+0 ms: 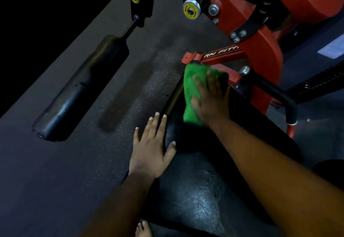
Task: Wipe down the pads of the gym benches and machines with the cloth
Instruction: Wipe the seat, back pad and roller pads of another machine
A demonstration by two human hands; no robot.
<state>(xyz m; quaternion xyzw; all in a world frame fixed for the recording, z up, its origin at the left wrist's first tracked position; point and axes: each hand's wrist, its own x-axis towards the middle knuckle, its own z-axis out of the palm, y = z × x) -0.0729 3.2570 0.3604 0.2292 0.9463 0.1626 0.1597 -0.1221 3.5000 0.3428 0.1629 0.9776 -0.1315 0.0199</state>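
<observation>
A green cloth point(190, 89) lies over the far end of a black roller pad point(178, 134) that runs from the red machine toward me. My right hand point(210, 97) presses flat on the cloth, fingers spread and straight. My left hand point(150, 151) rests with straight fingers along the left edge of the same pad, nearer to me, with the thumb on top. A second black roller pad point(80, 89) hangs on a rod at the left, apart from both hands.
The red machine frame point(264, 50) with bolts and yellow-capped rollers point(191, 9) stands at the top right. A black handle bar point(275, 91) curves right of the cloth. Dark speckled rubber floor point(130, 80) lies between the pads. A bare foot point(142, 229) shows at the bottom.
</observation>
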